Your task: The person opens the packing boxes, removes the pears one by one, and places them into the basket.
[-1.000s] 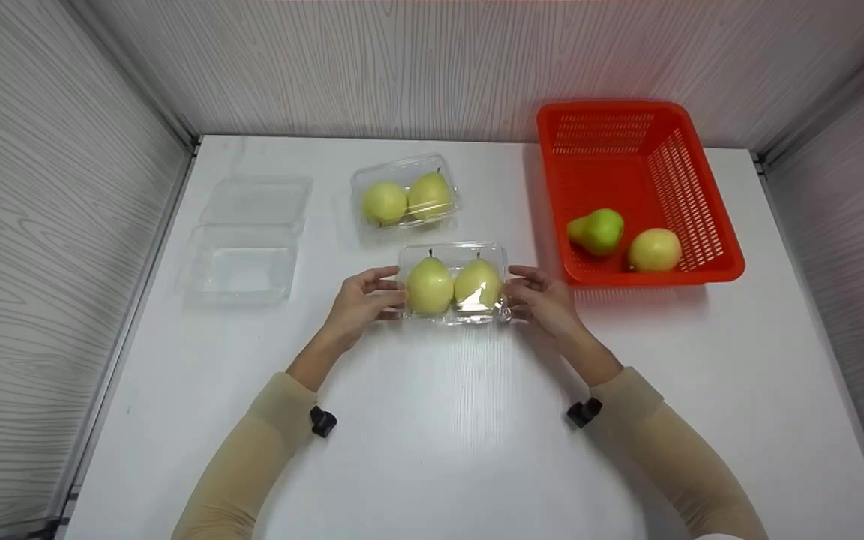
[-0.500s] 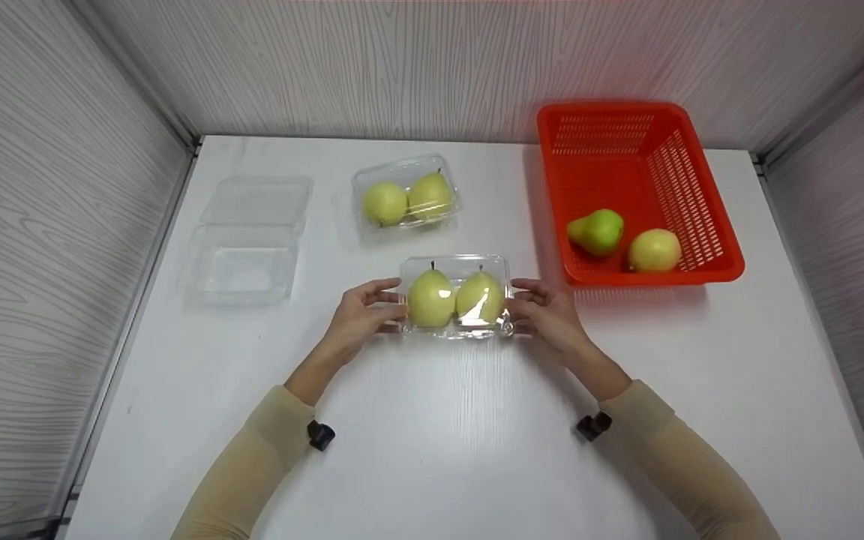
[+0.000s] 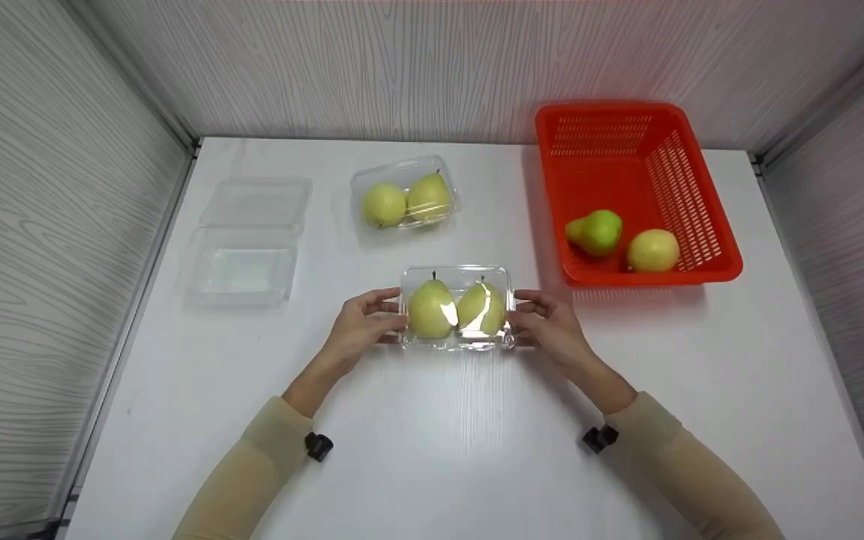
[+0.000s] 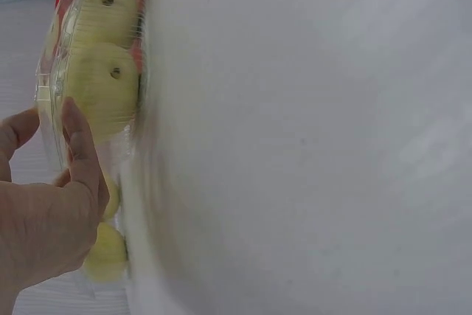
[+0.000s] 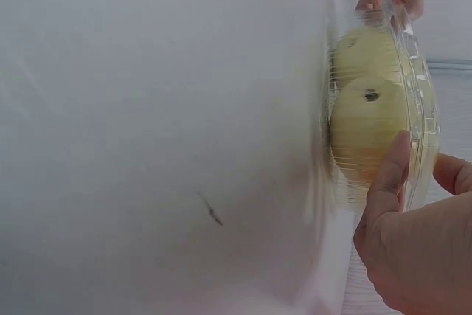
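Observation:
A closed clear plastic clamshell box (image 3: 456, 343) with two yellow pears inside, stems toward the back, sits mid-table in the head view. My left hand (image 3: 357, 324) grips its left end, thumb and fingers at the rim. At the opposite end, my right hand (image 3: 552, 324) holds the box the same way. Through the ribbed wall in the left wrist view, the bottom of a pear (image 4: 103, 86) shows, with my left fingers (image 4: 82, 145) against the box's end. In the right wrist view my right fingers (image 5: 389, 178) press near the hinged rim.
Behind stands another clamshell box (image 3: 415, 159) with two yellow pears. An empty clamshell (image 3: 244, 270) lies open at the left. The red basket (image 3: 724, 247) at the back right holds a green pear (image 3: 598, 232) and a yellowish round fruit (image 3: 654, 250).
Both hands have drawn the box with the two pears toward the body, keeping hold of its two ends. The other boxes and the basket stay in place.

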### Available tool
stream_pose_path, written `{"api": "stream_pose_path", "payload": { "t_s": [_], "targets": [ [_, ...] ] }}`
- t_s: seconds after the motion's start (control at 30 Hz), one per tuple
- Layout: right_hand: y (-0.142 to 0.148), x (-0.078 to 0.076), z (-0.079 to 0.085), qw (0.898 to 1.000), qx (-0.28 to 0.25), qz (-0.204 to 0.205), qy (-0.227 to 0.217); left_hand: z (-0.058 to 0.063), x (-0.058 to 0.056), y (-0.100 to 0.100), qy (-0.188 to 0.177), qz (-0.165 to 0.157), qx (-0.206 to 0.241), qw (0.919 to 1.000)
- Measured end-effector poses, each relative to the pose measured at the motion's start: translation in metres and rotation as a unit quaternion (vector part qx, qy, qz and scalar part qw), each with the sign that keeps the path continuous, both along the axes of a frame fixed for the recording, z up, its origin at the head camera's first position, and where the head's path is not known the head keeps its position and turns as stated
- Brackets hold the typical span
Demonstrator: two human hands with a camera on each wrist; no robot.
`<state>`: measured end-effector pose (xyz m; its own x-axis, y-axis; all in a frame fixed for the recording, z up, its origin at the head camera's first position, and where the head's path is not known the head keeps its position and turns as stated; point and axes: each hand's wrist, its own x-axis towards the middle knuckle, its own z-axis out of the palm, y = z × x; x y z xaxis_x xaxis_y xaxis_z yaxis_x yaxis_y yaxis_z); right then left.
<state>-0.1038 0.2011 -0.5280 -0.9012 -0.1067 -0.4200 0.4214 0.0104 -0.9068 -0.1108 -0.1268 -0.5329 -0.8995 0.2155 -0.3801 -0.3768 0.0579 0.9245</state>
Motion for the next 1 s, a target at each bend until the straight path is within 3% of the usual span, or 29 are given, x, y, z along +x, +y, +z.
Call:
{"api": "stream_pose_path", "payload": {
  "t_s": [0.57, 1.0],
  "targets": [
    [0.004, 0.019, 0.001, 1.000, 0.030, 0.001, 0.008, 0.000, 0.012, 0.005, -0.003, -0.006, -0.013, 0.9999],
    [0.009, 0.027, 0.002, 1.000, 0.020, -0.011, 0.007, 0.000, 0.017, 0.010, 0.009, -0.014, -0.010, 0.9998]
  ]
}}
